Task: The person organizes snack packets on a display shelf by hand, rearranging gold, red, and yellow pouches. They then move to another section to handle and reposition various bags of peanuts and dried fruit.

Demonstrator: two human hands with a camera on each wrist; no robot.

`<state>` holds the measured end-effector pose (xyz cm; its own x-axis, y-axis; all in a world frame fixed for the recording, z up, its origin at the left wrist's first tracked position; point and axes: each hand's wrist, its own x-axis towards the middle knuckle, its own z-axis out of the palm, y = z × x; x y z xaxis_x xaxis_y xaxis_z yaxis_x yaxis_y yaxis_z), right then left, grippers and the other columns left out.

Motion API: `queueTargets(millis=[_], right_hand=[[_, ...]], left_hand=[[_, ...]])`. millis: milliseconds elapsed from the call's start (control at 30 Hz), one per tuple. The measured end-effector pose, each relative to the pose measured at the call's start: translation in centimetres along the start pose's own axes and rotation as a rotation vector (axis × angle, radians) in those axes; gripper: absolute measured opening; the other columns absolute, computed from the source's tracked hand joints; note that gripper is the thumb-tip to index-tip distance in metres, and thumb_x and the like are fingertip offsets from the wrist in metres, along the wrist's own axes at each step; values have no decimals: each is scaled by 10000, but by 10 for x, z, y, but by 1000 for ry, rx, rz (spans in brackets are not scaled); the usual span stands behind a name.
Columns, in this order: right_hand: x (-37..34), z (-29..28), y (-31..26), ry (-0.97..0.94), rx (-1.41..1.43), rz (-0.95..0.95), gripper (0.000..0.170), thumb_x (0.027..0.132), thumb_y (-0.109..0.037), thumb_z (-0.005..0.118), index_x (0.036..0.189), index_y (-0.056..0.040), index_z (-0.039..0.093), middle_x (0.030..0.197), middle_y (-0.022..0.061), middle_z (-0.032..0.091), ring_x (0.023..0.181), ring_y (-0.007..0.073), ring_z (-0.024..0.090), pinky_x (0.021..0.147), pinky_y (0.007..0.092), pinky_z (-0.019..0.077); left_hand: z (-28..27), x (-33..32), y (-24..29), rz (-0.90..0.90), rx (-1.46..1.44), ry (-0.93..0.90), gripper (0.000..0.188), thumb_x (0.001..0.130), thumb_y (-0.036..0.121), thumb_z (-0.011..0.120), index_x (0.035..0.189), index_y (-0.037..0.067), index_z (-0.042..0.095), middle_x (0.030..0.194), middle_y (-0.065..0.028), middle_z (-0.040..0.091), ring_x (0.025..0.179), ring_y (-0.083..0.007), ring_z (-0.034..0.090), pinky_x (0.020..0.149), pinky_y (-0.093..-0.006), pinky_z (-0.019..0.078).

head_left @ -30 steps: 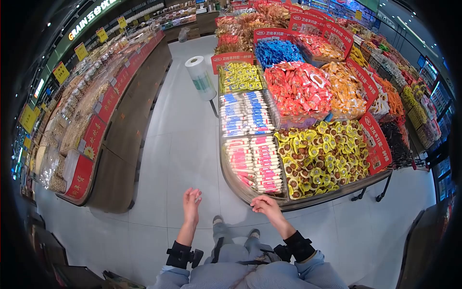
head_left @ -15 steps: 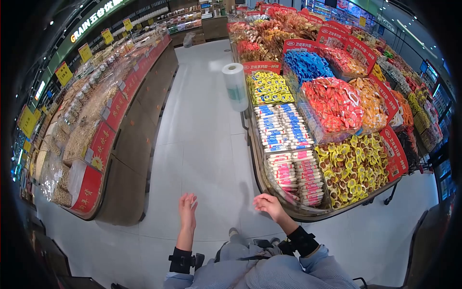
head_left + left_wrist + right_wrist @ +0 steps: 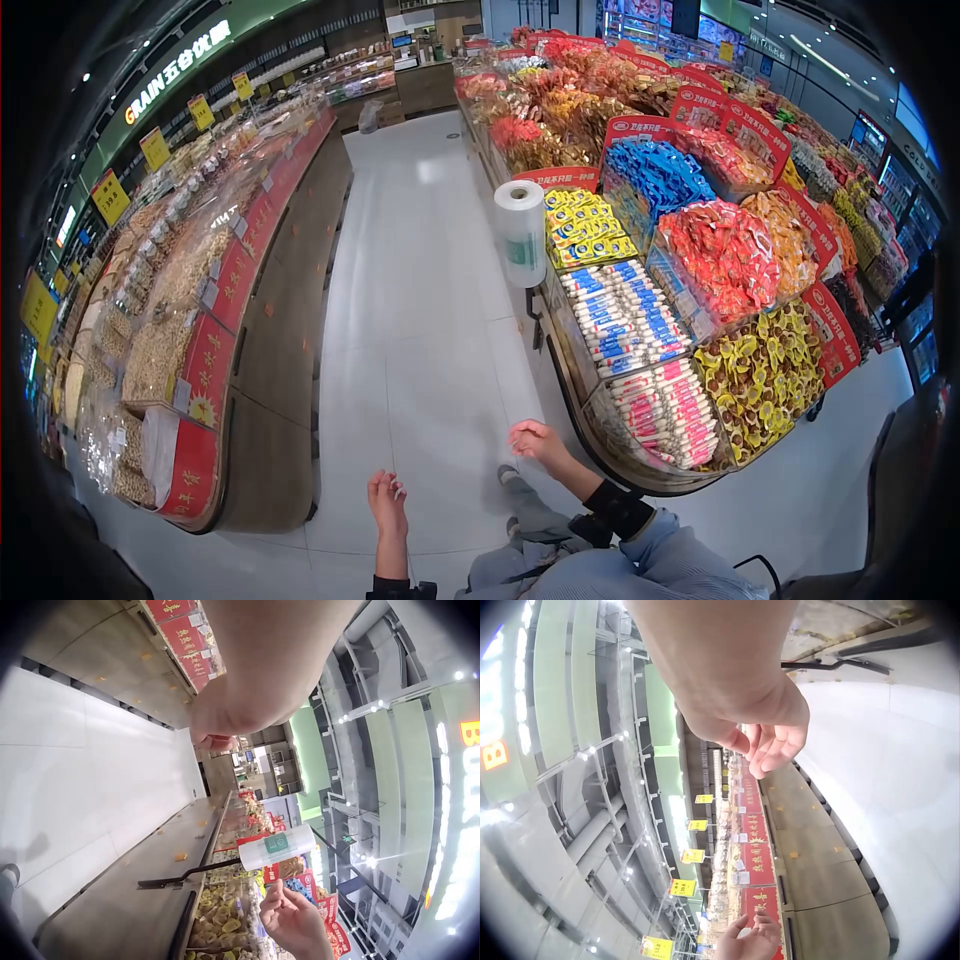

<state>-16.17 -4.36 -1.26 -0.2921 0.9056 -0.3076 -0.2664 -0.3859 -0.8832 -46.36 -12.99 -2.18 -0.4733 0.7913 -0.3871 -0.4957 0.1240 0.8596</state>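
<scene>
My left hand (image 3: pixel 388 502) hangs in the air over the aisle floor, fingers loosely bent, holding nothing. Nearer the right-hand display, my right hand (image 3: pixel 537 442) is held up with relaxed, curled fingers and is empty too. Ahead of it a roll of clear plastic bags (image 3: pixel 520 235) stands upright at the display's corner, apart from both hands. Behind the roll are yellow packets (image 3: pixel 588 226). Closer to me lie blue-and-white wrapped sticks (image 3: pixel 625 312) and pink-and-white ones (image 3: pixel 660 412). In the right wrist view, the right hand (image 3: pixel 772 742) touches nothing.
A long counter of dry goods (image 3: pixel 160 360) with red signs runs along the left. Yellow-wrapped sweets (image 3: pixel 765 380), red packets (image 3: pixel 718 250) and blue packets (image 3: pixel 655 175) fill the right display. Between them a pale floor (image 3: pixel 420 300) leads to a back counter.
The view has advanced and turned left, so the bag roll and candy display sit farther right. My left hand is lower in the view. Both hands stay empty.
</scene>
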Motion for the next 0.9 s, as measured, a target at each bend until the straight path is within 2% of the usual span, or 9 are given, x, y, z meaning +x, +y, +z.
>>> queueTargets(millis=[67,167,267,367,600,900], right_hand=[[24,10,-3,13,13,-7,230,847,-141,537,1026,-4,580,894,65,620,766,124,584,688,244,484],[71,24,-29,-18,-25,-18,149,868,-69,487,993,-15,549,882,62,598,742,127,570,684,256,472],[124,21,-40,-5,12,-102,149,861,-57,480,983,-13,554,861,56,594,733,122,564,661,243,458],[175,19,-65,6,-6,-164,219,871,-143,507,1028,-4,568,895,64,616,720,110,572,661,239,476],[267,51,-118,-14,-1,-204,192,888,-113,467,1019,-11,563,912,69,620,727,113,587,672,245,489],[377,77,-143,-14,54,-170,175,895,-120,474,1015,-28,561,894,51,620,733,100,587,683,238,488]], left_hand=[[4,20,5,2,-3,-10,292,875,200,578,1118,88,461,961,-33,533,761,-103,483,639,-253,394],[25,66,16,5,4,-42,296,878,195,568,1130,86,460,952,-32,532,732,-99,480,611,-247,383],[53,104,33,1,37,-71,318,872,196,568,1147,76,462,953,-29,526,735,-103,469,617,-248,371],[85,142,54,3,89,-120,328,871,197,566,1156,73,462,957,-30,522,738,-105,466,617,-248,366],[157,220,99,-13,94,-224,337,871,188,562,1171,73,459,958,-33,523,738,-101,472,608,-243,366],[169,351,121,-18,88,-186,348,874,166,562,1188,59,456,950,-18,518,740,-97,474,597,-233,366]])
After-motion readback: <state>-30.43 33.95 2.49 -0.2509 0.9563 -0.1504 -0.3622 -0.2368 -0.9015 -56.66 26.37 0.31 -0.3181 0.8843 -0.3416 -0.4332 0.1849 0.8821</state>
